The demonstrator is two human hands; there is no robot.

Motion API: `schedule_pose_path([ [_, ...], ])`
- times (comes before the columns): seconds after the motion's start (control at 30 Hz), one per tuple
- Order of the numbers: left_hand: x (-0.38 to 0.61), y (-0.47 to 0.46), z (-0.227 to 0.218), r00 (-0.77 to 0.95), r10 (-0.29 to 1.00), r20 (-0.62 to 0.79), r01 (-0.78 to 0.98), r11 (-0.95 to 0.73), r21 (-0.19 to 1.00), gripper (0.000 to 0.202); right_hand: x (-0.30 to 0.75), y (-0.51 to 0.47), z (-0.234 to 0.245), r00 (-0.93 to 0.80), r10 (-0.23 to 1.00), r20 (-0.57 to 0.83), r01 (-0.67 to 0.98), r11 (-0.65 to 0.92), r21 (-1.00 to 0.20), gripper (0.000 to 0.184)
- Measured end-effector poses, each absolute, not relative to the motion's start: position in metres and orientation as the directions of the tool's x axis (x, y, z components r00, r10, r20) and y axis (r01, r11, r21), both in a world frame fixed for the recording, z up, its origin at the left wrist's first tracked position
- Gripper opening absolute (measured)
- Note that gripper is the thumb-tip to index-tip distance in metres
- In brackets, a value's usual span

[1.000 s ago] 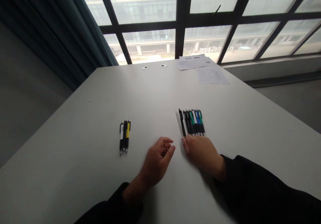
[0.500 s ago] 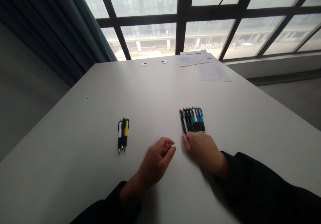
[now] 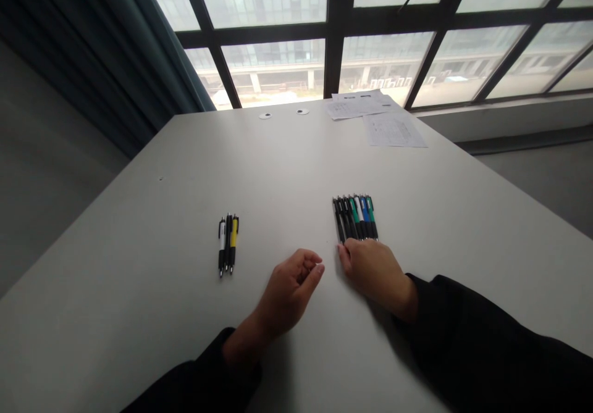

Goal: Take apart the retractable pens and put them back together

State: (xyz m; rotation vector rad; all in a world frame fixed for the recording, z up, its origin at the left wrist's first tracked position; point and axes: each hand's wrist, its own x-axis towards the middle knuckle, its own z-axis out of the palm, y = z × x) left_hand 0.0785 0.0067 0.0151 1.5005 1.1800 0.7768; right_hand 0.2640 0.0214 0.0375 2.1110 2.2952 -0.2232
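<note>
While our left fingers (image 3: pixel 309 263) curl loosely around nothing, our right fingertips (image 3: pixel 343 254) lie relaxed and released at the near end of a row of click pens (image 3: pixel 355 218), so neither hand grasps anything. That row, about seven black, green, white and blue pens side by side, stands at twelve o'clock from our right hand (image 3: pixel 374 272). Our left hand (image 3: pixel 290 287) sits just beside it, at nine o'clock (whether its heel touches the tabletop, we cannot tell). At ten o'clock from that hand lies a smaller bunch of three pens (image 3: pixel 228 246) with white, black and yellow barrels, well apart from the row. As things lie, we have no pen in hand, and both groups rest flat on the table (image 3: pixel 139 265). Farther out, our black sleeves (image 3: pixel 445 320) run to the lower corners. Two round grommets (image 3: pixel 283 113) sit near the far edge, printed papers (image 3: pixel 380 121) lie at one o'clock, and a teal curtain (image 3: pixel 157 49) hangs at eleven beside the window (image 3: pixel 375 36).
</note>
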Motion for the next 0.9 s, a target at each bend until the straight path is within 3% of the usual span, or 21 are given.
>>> schedule_pose_path([
  [0.9,0.0767,0.0076,0.0144,0.345,0.937,-0.060,0.336,-0.063,0.940,0.027,0.2654,0.0221,0.0328,-0.134,0.989,-0.064,0.989,0.130,-0.067,0.048],
])
